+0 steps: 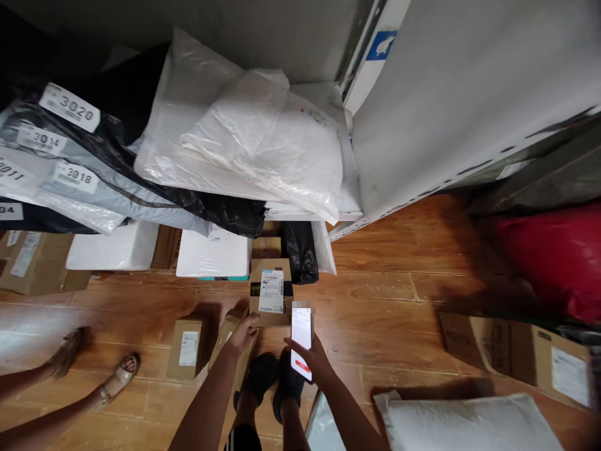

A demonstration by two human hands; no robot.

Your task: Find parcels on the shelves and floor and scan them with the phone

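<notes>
My left hand (243,336) grips the lower left corner of a small cardboard box (254,305), whose white shipping label (271,291) faces up. In my right hand (315,357) is a smartphone (301,335), its screen lit white with a red button near the bottom. The thumb lies over the screen. The phone is held just to the right of the box, and its top edge comes close to the box's lower right corner. Below my left hand, another cardboard box (226,335) stands on the floor, partly hidden by my forearm.
White plastic mailers (263,138) and numbered parcels (75,178) fill the metal shelf (347,216). Boxes line the floor beneath. A cardboard box (184,347) stands left of me; a white parcel (469,423) and a long box (511,351) lie right. Another person's feet (117,379) are at left.
</notes>
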